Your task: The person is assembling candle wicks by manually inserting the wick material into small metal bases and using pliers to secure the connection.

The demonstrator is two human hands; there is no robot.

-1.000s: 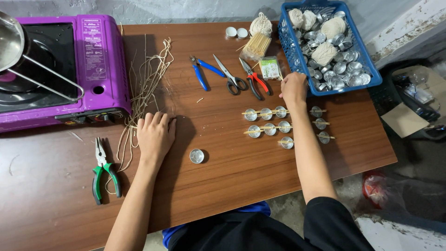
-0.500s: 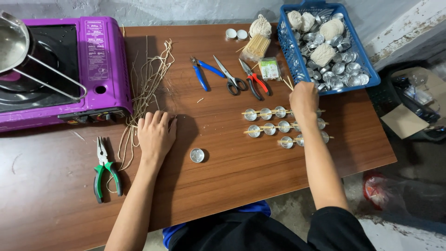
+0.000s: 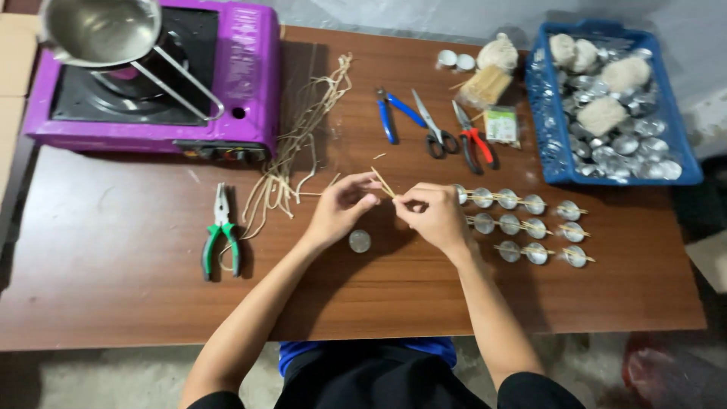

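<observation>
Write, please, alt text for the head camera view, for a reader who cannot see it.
Both hands, left hand and right hand, pinch thin wooden sticks above a small metal cup on a brown table. Rows of metal cups with sticks across them lie to the right, below a blue tray; a purple portable stove and green pliers are to the left.

**Your arms and clothing, seen from above**

Your left hand (image 3: 342,208) and right hand (image 3: 433,216) are bare, without gloves, rings or a watch. Both forearms are uncovered to the elbow. You wear a blue top and black trousers.
</observation>
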